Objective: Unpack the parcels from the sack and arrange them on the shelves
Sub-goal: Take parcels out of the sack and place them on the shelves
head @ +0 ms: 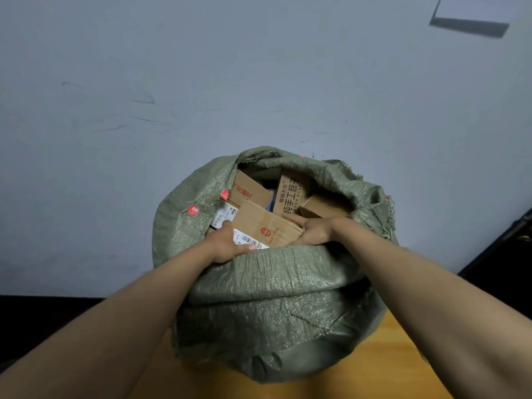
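Both hands down in the mouth of the green woven sack (259,283), left hand (227,244) and right hand (312,230) clamped on opposite ends of the topmost cardboard parcel (266,223), probably to lift it level. Sack rim folded down, likely for reach; more boxes (288,194) packed behind.

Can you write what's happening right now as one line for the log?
step: lifting parcel | left hand: grips cardboard box | right hand: grips same box | box: in green woven sack

Parcels (266,223) in sack (267,298) on table (383,367), wall (201,82) behind
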